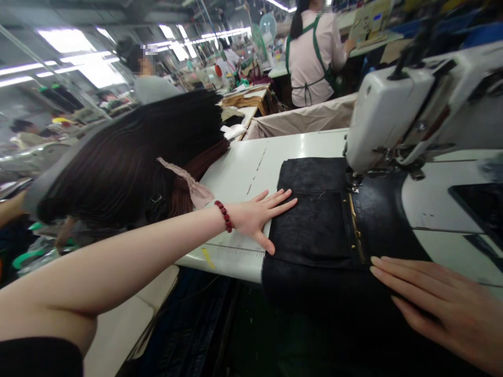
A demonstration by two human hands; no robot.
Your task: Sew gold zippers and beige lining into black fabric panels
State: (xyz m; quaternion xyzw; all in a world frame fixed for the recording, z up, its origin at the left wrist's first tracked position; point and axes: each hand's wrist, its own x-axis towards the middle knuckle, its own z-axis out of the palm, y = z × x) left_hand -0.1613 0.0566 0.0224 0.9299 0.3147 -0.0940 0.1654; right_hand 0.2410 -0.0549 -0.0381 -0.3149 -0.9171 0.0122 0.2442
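A black leather-like garment piece (308, 225) lies on the white sewing machine table, its lower part hanging over the front edge. Set into it is a brass zipper (356, 222), running toward me from below the needle. My left hand (261, 214) rests open with fingers spread across the piece's left edge. Near the zipper's close end, my right hand (436, 298) lies flat on the black material, fingers stretched out and close together. The sewing machine head (389, 115) stands above the piece, its presser foot (354, 186) at the zipper's far end. Whether the foot touches the material, I cannot tell.
A tall stack of dark cut pieces (129, 152) fills the left side, with a pale pink strip (188, 180) hanging from it. Beyond the white table (236, 162) hangs a beige cloth (302, 120). A person in a green apron (314, 57) stands behind it.
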